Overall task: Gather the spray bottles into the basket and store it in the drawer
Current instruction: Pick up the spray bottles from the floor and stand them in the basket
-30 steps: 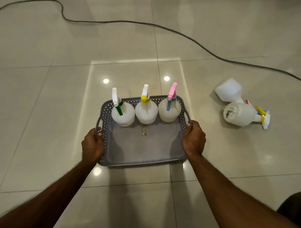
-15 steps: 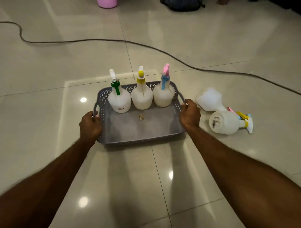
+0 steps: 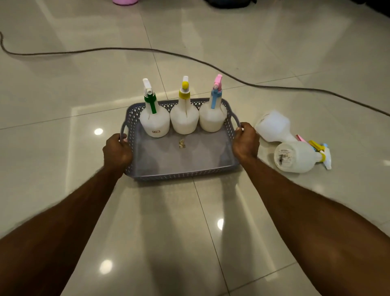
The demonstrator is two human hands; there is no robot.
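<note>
A grey perforated basket (image 3: 179, 175) sits on the tiled floor before me. Three white spray bottles stand upright along its far side: a green-trigger bottle (image 3: 154, 121), a yellow-trigger bottle (image 3: 184, 118) and a pink-and-blue-trigger bottle (image 3: 212, 117). My left hand (image 3: 117, 152) grips the basket's left handle and my right hand (image 3: 245, 142) grips its right handle. Two more white spray bottles lie on their sides on the floor to the right, one farther (image 3: 274, 125) and one nearer (image 3: 295, 156) with a label on its base. A small gold scrap (image 3: 181, 144) lies on the basket's bottom.
A dark cable (image 3: 211, 63) snakes across the floor behind the basket. A pink object (image 3: 125, 1) and a dark bag (image 3: 230, 3) show at the top edge. No drawer is in view.
My view has risen and pulled back, so the basket looks farther away and my arms are stretched out longer. Both hands have stayed on the handles throughout.
</note>
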